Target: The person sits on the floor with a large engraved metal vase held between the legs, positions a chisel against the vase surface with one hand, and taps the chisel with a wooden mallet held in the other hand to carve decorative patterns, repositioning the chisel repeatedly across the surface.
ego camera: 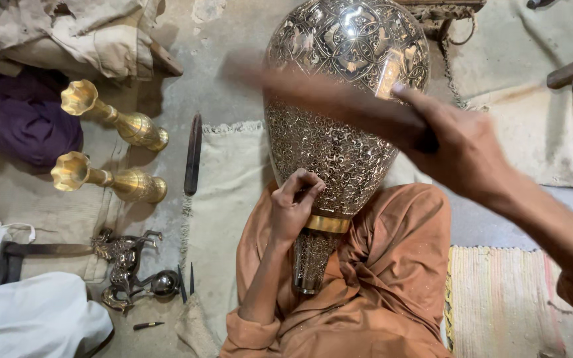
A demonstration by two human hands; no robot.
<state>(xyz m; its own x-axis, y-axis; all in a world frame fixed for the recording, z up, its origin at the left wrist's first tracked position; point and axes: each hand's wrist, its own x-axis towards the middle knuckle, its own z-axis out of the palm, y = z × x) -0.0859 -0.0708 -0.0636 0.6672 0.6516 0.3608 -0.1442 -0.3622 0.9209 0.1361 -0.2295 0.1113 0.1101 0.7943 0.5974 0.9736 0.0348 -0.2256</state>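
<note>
- Two hands of yours are at one thing: the large engraved brass vase (339,132), which lies tilted across your lap on the orange cloth (392,278), its wide body pointing away from you and its narrow neck toward you.
- Your left hand (294,205) is curled against the vase just above its plain gold band (327,224), fingers pinched together on what seems a small tool; the tool itself is too hidden to make out.
- Your right hand (462,149) is raised over the vase's right flank, closed around a long handle (326,96) that stretches leftward across the vase; it is blurred, so you cannot tell its head.
- Left of the vase, two small fluted brass vases (117,119) lie on their sides, one nearer you than the other.
- Between them and the big vase a dark, slim blade-like tool (193,154) lies on the floor.
- Nearer you than the small vases, a brass horse figurine (124,262) rests beside a dark metal ball (165,283).
- Right of the vase, by your knee, lies a striped woven mat (499,298).
</note>
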